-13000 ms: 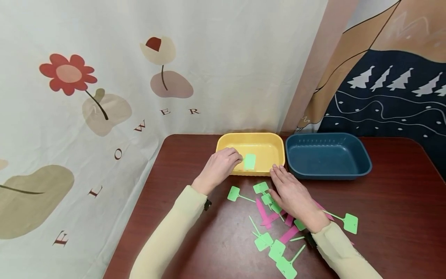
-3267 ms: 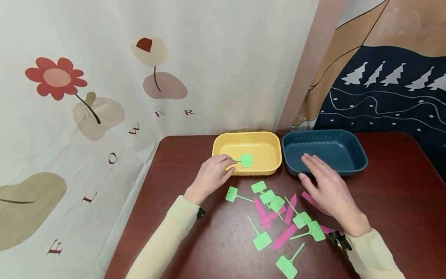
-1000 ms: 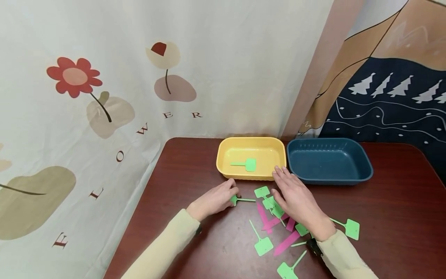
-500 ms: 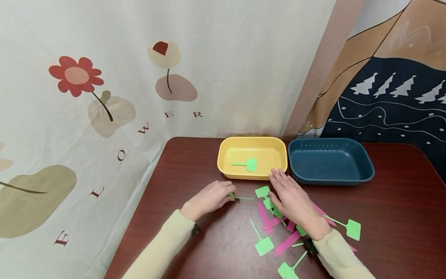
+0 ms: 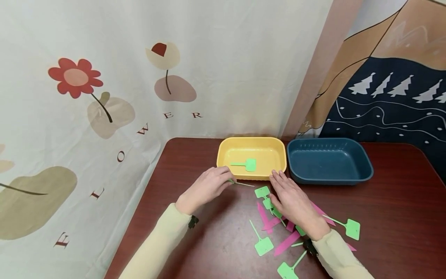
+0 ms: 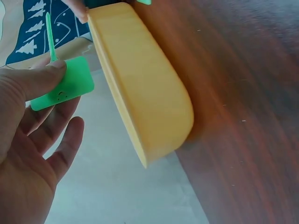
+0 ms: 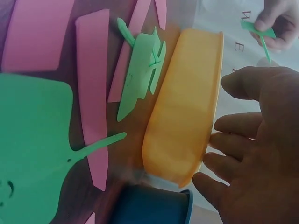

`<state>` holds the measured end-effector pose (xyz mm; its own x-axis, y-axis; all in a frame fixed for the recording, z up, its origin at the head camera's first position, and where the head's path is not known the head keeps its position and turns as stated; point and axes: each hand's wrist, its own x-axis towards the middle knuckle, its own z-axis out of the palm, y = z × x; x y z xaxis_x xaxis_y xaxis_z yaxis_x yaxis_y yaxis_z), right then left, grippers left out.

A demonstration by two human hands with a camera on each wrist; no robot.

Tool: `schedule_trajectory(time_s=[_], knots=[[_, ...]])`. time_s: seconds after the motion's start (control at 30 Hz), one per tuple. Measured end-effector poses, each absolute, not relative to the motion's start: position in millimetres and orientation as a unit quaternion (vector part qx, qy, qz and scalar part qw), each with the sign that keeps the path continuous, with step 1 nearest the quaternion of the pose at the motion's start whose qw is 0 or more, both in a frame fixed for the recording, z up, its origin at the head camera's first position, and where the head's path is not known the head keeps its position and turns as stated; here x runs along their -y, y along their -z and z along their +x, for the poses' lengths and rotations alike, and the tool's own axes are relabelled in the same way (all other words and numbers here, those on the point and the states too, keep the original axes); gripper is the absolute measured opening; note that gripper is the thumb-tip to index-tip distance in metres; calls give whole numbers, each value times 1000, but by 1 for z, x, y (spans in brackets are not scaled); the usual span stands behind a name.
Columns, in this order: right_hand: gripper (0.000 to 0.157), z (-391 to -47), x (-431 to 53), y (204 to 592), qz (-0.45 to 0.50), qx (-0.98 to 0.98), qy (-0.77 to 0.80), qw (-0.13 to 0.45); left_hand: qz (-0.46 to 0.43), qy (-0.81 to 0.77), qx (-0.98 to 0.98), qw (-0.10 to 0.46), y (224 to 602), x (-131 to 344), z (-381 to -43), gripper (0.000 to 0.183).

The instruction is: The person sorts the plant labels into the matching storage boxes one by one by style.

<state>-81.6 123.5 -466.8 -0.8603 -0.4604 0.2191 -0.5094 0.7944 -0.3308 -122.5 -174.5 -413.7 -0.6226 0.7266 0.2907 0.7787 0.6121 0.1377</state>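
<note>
My left hand [image 5: 208, 187] pinches a green plant label [image 6: 74, 79] between thumb and fingers, its thin stem pointing away from the palm. It is above the table, just in front of the yellow tray [image 5: 268, 155]. Inside that tray lies another green label [image 5: 250, 165], flat, stem to the left. My right hand [image 5: 292, 201] has its fingers extended, holding nothing, with fingertips right at the tray's front right rim. Beneath and around it lie several green labels [image 5: 263, 246] and pink pointed strips [image 5: 287, 243], some hidden by the hand and forearm.
A dark blue tray [image 5: 329, 159] stands to the right of the yellow one, with nothing visible in it. Both sit near the back edge of the brown table [image 5: 216, 248]. A printed curtain [image 5: 223, 69] hangs behind.
My left hand released a label in the yellow tray, took another from the table's left and raised it toward the tray. My right hand moved from the blue tray to the yellow tray's corner.
</note>
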Motion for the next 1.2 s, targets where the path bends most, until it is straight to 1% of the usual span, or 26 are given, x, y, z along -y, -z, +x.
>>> schedule_trajectory(time_s=[0.23,0.6,0.8,1.0,1.2], knots=[[60,-81,-125,469,251,946,-195,60,-409,121,896,126,408,161,-140,14],[61,-81,-126,470,254,945,-195,60,-333,123,928,116,410,140,-171,14],[60,-81,-125,471,258,944,-197,56,-299,130,943,76,413,128,-188,13],[61,-82,-125,472,258,943,-201,58,-299,129,945,26,415,121,-199,9],[61,-82,-125,471,260,943,-200,60,-299,110,947,-25,419,119,-206,15]])
